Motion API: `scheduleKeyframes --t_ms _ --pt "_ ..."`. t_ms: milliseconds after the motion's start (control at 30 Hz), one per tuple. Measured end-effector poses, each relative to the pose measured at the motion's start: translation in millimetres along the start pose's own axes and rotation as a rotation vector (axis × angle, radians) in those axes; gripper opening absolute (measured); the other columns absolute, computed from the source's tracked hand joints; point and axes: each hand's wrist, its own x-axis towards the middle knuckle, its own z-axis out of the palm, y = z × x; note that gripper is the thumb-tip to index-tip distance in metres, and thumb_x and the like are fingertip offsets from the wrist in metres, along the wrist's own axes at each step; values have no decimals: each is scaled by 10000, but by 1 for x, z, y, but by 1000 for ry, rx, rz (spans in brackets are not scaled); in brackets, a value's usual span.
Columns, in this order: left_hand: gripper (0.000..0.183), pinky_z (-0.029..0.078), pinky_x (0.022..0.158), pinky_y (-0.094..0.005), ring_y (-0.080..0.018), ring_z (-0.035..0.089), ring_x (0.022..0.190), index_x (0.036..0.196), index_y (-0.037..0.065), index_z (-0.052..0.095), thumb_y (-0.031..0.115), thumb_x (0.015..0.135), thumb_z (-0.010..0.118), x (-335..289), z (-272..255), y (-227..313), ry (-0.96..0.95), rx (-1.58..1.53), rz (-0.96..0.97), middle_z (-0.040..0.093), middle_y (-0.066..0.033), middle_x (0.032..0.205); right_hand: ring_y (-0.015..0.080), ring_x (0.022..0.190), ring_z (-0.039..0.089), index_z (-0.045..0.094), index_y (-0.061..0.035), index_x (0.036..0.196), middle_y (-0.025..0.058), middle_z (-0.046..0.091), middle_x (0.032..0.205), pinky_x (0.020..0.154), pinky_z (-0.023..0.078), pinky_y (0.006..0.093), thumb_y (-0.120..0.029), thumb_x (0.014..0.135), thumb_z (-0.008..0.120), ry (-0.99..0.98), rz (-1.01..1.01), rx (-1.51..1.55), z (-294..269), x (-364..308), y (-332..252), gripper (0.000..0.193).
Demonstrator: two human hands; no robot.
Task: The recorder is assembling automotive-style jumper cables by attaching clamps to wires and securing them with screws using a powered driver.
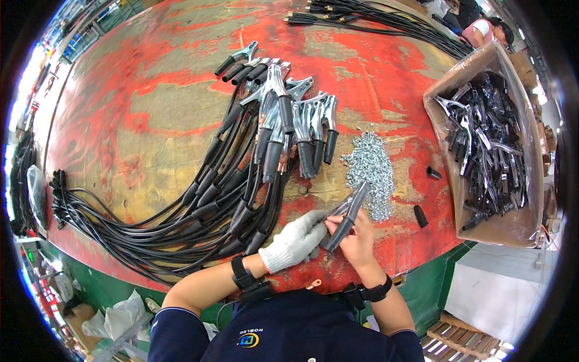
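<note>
A metal spring clamp with dark handle sleeves (pixel 357 204) is held between my two hands, close to the table's near edge. My left hand (pixel 293 242), in a white knit glove, closes on its left side. My bare right hand (pixel 360 240) grips it from the right, fingers wrapped round the dark sleeve. The clamp's tip points away from me, over the edge of a pile of small silvery screws (pixel 369 166). My fingers and the glove hide part of the clamp, and whether a cable is joined to it I cannot tell.
Left of my hands lie black cables (pixel 175 220) with finished-looking metal clamps (pixel 274 102) heaped at their far ends. A lined cardboard box (pixel 443 130) of clamps stands at right. Loose black sleeves (pixel 420 216) and a copper lug (pixel 313 284) lie nearby. More cables (pixel 374 21) and a person (pixel 482 30) are beyond.
</note>
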Motion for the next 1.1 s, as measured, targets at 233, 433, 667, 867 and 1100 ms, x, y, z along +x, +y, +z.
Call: scheduleKeyframes --t_ms 233,433,667,867,1100 --pt "428 485 471 -246 -97 588 577 1346 25 428 206 960 466 0 0 6 -7 20 -29 640 -64 826 208 802 603 694 -41 852 66 629 831 737 476 321 1 693 792 -23 33 38 -5 2 -5 192" --pt "432 484 466 -243 -97 587 571 1351 23 422 205 961 464 -1 1 7 7 47 -42 638 -64 821 216 813 611 700 -47 909 77 646 875 734 483 318 -17 714 785 -22 27 74 -2 -4 4 215" --pt "435 484 468 -244 -99 587 569 1352 16 418 204 962 462 -1 1 8 3 52 -45 640 -65 817 211 824 616 712 -64 974 76 648 893 747 495 322 -11 714 784 -89 6 39 -13 -12 6 275" --pt "407 481 468 -239 -93 585 566 1327 17 437 201 964 458 -2 1 7 -2 50 -23 641 -63 818 243 829 647 701 -63 913 80 653 905 727 515 320 -45 715 777 -60 42 -19 -7 -5 1 213" --pt "430 455 457 -231 -85 552 549 1344 -10 411 206 975 454 -2 1 7 -11 33 9 605 -40 754 257 818 642 675 -46 849 91 648 876 742 508 329 -32 698 772 -19 35 3 -3 0 -2 180"
